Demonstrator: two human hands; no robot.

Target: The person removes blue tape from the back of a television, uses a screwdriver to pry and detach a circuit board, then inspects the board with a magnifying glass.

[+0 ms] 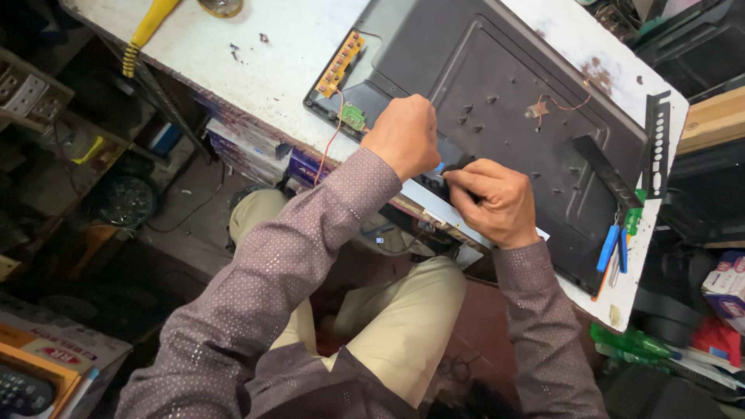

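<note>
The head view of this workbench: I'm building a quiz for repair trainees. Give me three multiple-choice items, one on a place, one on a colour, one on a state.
1. Where do the blue-handled tools lie?
A. on the floor
B. on the white table, beside the dark back panel
C. in the person's lap

2. What colour is the small circuit board at the panel's corner?
A. green
B. white
C. black

3. What are the hands doing?
A. resting in the lap
B. both lifted off the panel
C. left hand and right hand together at the panel's near edge

Answers: 1 B, they lie by the panel's far end on the tabletop. 2 A, it shows green next to the orange strip board. 3 C, both hands meet at the edge, the right pinching a small dark part.
</note>
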